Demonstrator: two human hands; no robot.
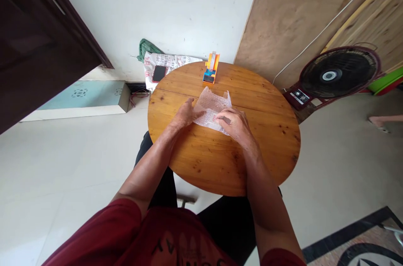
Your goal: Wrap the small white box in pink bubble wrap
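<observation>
A sheet of clear bubble wrap (212, 97) lies on the round wooden table (208, 165), its far edge raised and crumpled. My left hand (186, 114) rests at the sheet's left edge with fingers and thumb apart. On the right, my right hand (235, 124) has its fingers curled and pressed together over the near part of the wrap. By its fingertips shows a small pale item with red print (215, 118), partly covered. What exactly the right fingers grip is hidden.
An orange and blue tape dispenser (211, 69) stands at the table's far side. Past the left edge, a dark phone (159, 73) lies on a printed white sack (176, 61). A large fan (333, 74) stands at the right; another person's foot (379, 123) shows beyond it.
</observation>
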